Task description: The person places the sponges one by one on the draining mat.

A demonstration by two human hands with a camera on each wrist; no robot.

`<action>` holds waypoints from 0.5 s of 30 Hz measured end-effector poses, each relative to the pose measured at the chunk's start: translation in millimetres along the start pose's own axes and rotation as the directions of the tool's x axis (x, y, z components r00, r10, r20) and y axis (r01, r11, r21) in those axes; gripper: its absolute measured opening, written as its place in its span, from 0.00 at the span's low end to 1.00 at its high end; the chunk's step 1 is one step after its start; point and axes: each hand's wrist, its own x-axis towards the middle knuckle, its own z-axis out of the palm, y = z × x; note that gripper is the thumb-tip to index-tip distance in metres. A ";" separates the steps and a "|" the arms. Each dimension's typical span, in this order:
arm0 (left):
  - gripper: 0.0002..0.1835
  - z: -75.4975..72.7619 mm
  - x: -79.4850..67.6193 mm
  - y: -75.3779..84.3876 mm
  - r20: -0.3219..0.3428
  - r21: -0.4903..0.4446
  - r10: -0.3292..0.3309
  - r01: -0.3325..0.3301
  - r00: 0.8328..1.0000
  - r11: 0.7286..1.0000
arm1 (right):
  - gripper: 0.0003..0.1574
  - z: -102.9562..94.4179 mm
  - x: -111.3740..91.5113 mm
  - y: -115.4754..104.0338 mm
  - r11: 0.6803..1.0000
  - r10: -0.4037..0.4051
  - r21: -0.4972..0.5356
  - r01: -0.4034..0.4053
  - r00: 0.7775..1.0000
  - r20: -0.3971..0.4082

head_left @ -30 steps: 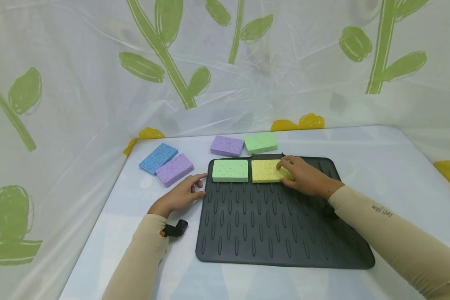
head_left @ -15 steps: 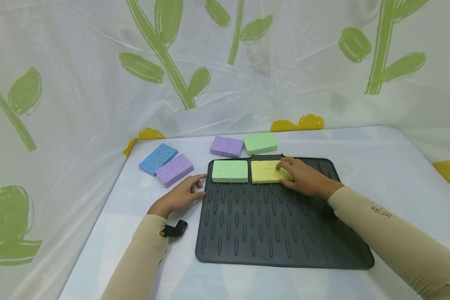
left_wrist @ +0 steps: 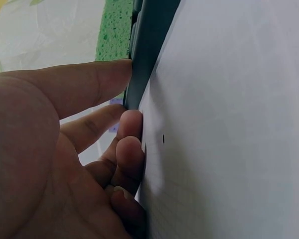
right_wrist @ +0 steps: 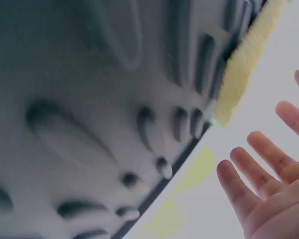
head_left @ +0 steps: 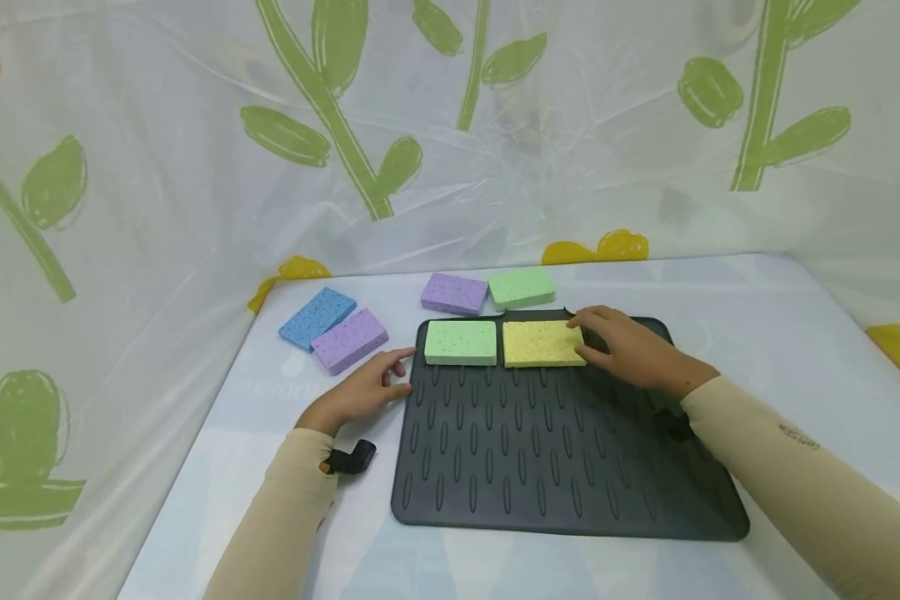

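A dark ridged mat (head_left: 495,450) lies on the table. Side by side along its far edge sit a green sponge (head_left: 461,342) and a yellow sponge (head_left: 540,343). My right hand (head_left: 633,350) is at the yellow sponge's right end, with its fingers spread in the right wrist view and nothing gripped. At the mat's left edge is my left hand (head_left: 360,390); in the left wrist view the thumb and index finger reach out straight to the mat's rim (left_wrist: 144,64), while the other fingers bend loosely against the table.
Beyond the mat lie a purple sponge (head_left: 453,293) and another green sponge (head_left: 521,288). To the left, a blue sponge (head_left: 317,319) touches a second purple sponge (head_left: 350,340). A plant-patterned curtain (head_left: 495,192) stands behind the table (head_left: 270,517).
My right hand has let go of the yellow sponge and shifted slightly right, uncovering its right end. The sponge stays in place on the mat. My left hand has not moved.
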 end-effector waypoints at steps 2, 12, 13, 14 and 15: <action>0.34 -0.3 0.0 0.6 -0.007 -0.001 0.003 -0.003 1.000 1.000 | 0.27 -4.0 -2.4 2.7 1.000 0.010 0.016 -0.009 0.999 -0.030; 0.34 0.8 -0.2 -1.8 -0.004 0.001 -0.010 0.010 1.000 1.000 | 0.28 -10.7 -7.2 14.0 0.998 0.060 0.035 -0.058 0.997 -0.039; 0.34 0.7 0.1 -1.9 -0.005 0.000 -0.004 0.004 1.000 1.000 | 0.28 -11.0 -6.8 14.8 0.998 0.062 0.034 -0.061 0.997 -0.039; 0.34 0.8 0.3 -1.8 -0.007 -0.002 -0.001 0.001 1.000 1.000 | 0.28 -11.2 -6.3 15.7 0.998 0.064 0.032 -0.063 0.997 -0.039; 0.34 0.9 0.5 -1.5 -0.008 -0.002 0.004 -0.004 1.000 1.000 | 0.28 -11.1 -5.7 16.9 0.997 0.070 0.027 -0.069 0.997 -0.039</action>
